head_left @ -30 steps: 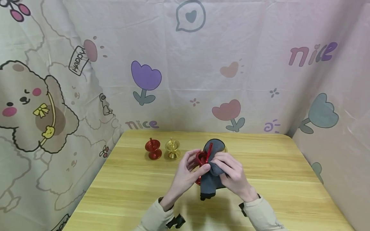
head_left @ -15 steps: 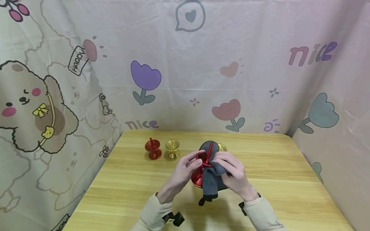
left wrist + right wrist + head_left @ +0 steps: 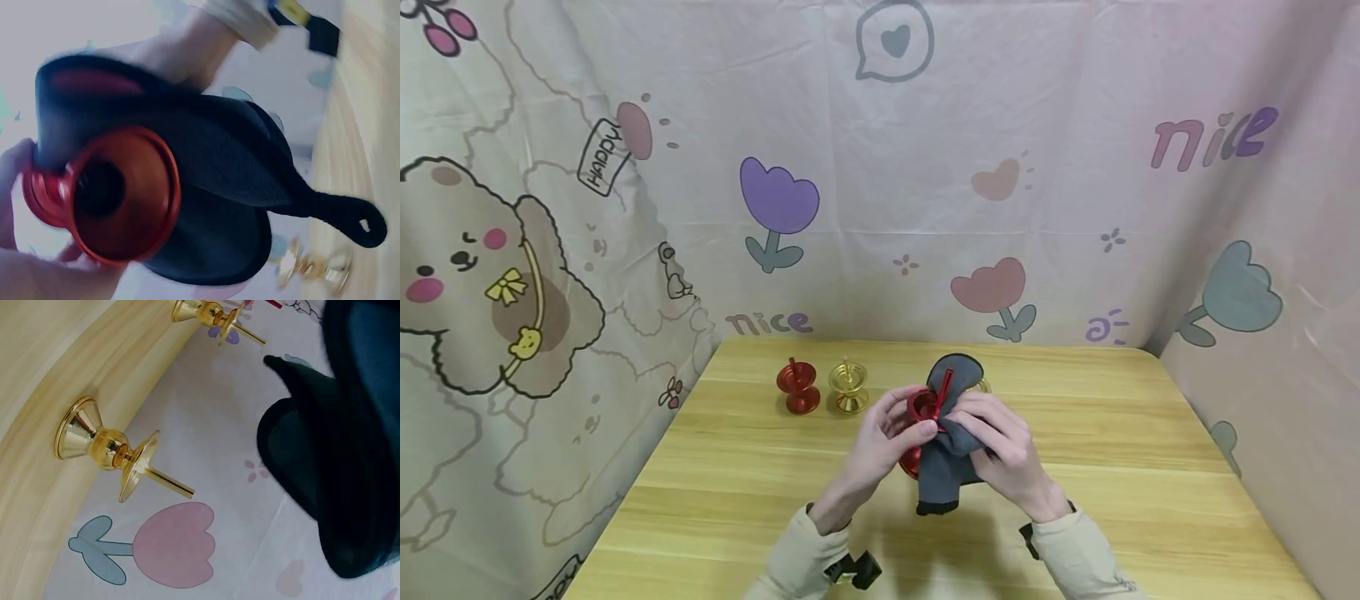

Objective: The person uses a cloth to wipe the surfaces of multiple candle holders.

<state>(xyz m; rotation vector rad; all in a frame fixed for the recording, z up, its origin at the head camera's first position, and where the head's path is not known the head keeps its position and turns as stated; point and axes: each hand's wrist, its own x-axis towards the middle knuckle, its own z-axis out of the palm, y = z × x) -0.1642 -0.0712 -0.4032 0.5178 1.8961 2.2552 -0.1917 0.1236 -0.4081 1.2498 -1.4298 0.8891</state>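
My left hand [image 3: 880,446] holds a red metal candle holder [image 3: 911,462] around its upper part, thumb at the rim. A thin red stem rises from its top dish. The right hand [image 3: 1011,454] pinches a dark grey cloth [image 3: 938,479] with black edging against the dish, beside the stem. In the left wrist view, the round hollow base of the candle holder [image 3: 153,200] faces the camera, and the cloth [image 3: 219,231] hangs behind it with a black loop. The right wrist view shows folds of the cloth [image 3: 369,437]; that hand is out of sight there.
Behind the right hand stands a gold candle holder [image 3: 982,386], mostly hidden in the head view; the right wrist view shows this gold candle holder [image 3: 111,444] whole. Farther left on the wooden table [image 3: 737,500] are another red candle holder [image 3: 798,388] and another gold one [image 3: 849,389].
The held red candle holder tilted, showing more of its base half a second ago, then moved back. My left thumb went up the rim and returned; the cloth shifted with it.
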